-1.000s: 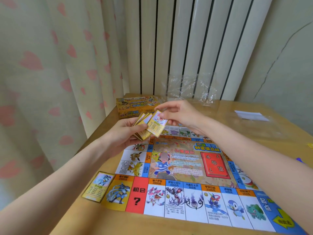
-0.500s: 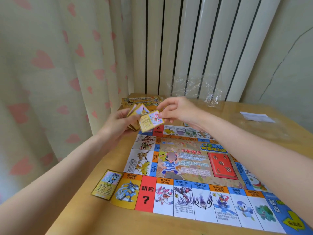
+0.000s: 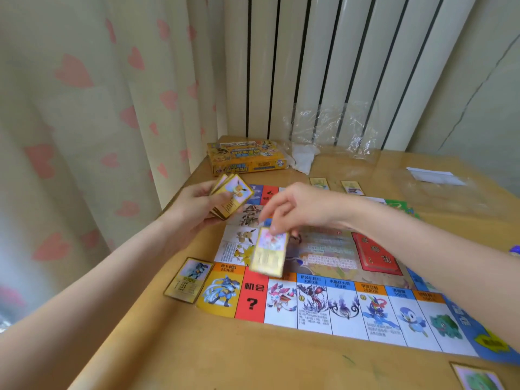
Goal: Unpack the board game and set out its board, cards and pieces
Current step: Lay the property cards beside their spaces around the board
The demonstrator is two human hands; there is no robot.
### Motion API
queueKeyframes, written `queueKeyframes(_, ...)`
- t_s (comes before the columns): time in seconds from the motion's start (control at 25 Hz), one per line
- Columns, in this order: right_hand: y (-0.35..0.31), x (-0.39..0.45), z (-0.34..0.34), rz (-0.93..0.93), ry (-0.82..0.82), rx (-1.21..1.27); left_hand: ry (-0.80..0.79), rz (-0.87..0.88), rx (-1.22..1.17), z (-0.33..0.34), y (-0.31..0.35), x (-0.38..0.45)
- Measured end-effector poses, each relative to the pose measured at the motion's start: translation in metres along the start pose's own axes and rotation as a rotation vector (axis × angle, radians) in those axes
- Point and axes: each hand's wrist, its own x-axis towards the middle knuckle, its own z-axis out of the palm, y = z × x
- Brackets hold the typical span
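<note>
The paper game board (image 3: 332, 299) lies flat on the wooden table (image 3: 225, 358). My left hand (image 3: 194, 209) grips a fanned stack of gold-edged cards (image 3: 232, 195) above the board's left edge. My right hand (image 3: 298, 209) pinches a single card (image 3: 270, 253) by its top and holds it low over the board's left half. One card (image 3: 189, 279) lies face up beside the board's near-left corner. Two cards (image 3: 319, 182) lie past the far edge, and one card (image 3: 478, 378) sits at the near right.
The yellow game box (image 3: 244, 159) stands at the table's far left corner by the heart-print curtain (image 3: 84, 122). Crumpled clear plastic wrap (image 3: 323, 136) leans on the white radiator (image 3: 351, 66). A white slip (image 3: 433, 175) lies far right.
My right hand has drawn one card off the stack and carried it down and toward me over the board. The view has tilted down, showing more of the table.
</note>
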Motion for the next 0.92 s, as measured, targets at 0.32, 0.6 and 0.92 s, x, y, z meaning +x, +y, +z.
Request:
queueKeyframes(0.32,-0.007,-0.066,0.068,-0.014,-0.035,-0.314,-0.082,-0.067,0.094,0.019,-0.012,-0.062)
queueKeyframes(0.6,-0.02,-0.097,0.099,-0.052,0.071,-0.587,-0.088,-0.139,-0.013,0.028,-0.013,-0.096)
queueKeyframes(0.92,-0.019,-0.097,0.109,-0.053,0.186,-0.7,-0.132,-0.194,-0.121,0.026,-0.025,-0.105)
